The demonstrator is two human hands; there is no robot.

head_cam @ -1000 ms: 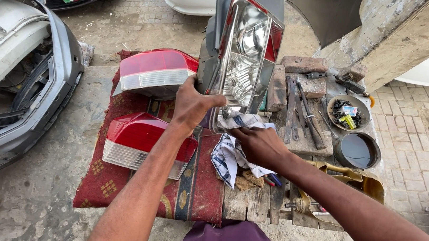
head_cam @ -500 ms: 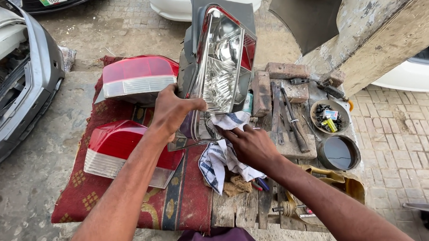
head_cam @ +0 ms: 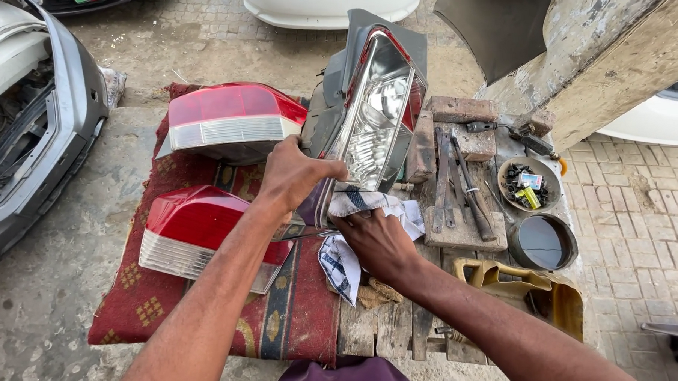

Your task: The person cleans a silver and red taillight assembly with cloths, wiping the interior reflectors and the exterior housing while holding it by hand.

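Beneath both forearms a red patterned rug (head_cam: 208,308) covers the wooden bench (head_cam: 389,328). Three lamp units show: two red-and-white tail lamps, one (head_cam: 231,121) beyond the left hand and one (head_cam: 194,233) just left of the left forearm, plus a clear headlamp (head_cam: 374,114) standing on edge. The left hand (head_cam: 297,173) clasps the headlamp's lower near edge, fingers curled around it. The right hand (head_cam: 378,242), just below the headlamp, presses a white checked cloth (head_cam: 355,235) against its base, palm down, fingers closed on the fabric. To the right of the right hand stand three containers: a yellow jerrycan (head_cam: 519,289) nearest the forearm, contents unseen; a round dark tin (head_cam: 544,242) holding dark liquid; and beyond it a shallow bowl (head_cam: 532,182) of small black screws and yellow bits. Between bowl and headlamp lie several rusty hand tools (head_cam: 459,186) on a wood block, with two bricks (head_cam: 462,109) beyond.
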